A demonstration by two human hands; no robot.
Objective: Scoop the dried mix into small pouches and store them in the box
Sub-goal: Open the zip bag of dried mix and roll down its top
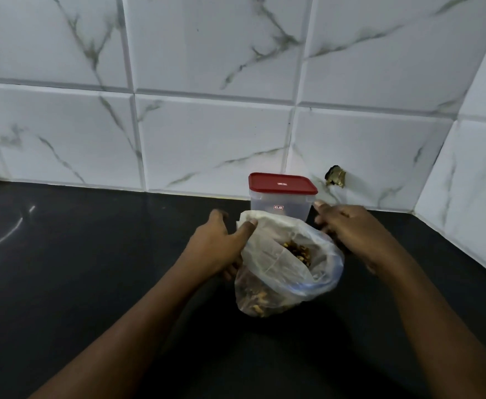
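Opening step: left hand pinches the mix bag rim, right hand's grip unclear; next, find pouches and unlid the box near the worktop's back edge.

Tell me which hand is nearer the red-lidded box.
Right. The right hand has its fingertips beside the box, at its right wall. The left hand sits lower left, gripping the plastic bag in front of the box.
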